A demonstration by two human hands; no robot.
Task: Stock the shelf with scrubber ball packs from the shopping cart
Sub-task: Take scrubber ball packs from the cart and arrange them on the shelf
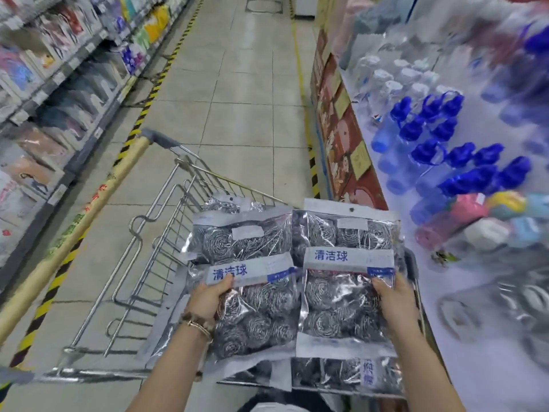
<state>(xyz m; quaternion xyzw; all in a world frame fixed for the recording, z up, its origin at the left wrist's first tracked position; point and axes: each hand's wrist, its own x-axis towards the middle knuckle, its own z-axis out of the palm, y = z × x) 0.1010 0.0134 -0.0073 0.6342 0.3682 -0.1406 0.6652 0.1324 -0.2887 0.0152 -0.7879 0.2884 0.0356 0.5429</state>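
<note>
- We record a floor (237,99) of pale square tiles running down a shop aisle, evenly lit.
- Yellow-and-black hazard tape (148,96) edges the floor on both sides.
- Left shelving (53,93) carries boxed goods, too blurred to identify.
- Blue-capped bottles (430,120) stand in rows at right.
- A square hatch (263,5) sits in the far floor.

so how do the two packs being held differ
The left pack, held by the left hand at its left edge, is tilted; the right pack, held by the right hand at its right edge, lies straighter, its header higher. Both hold steel scrubber balls.
</note>
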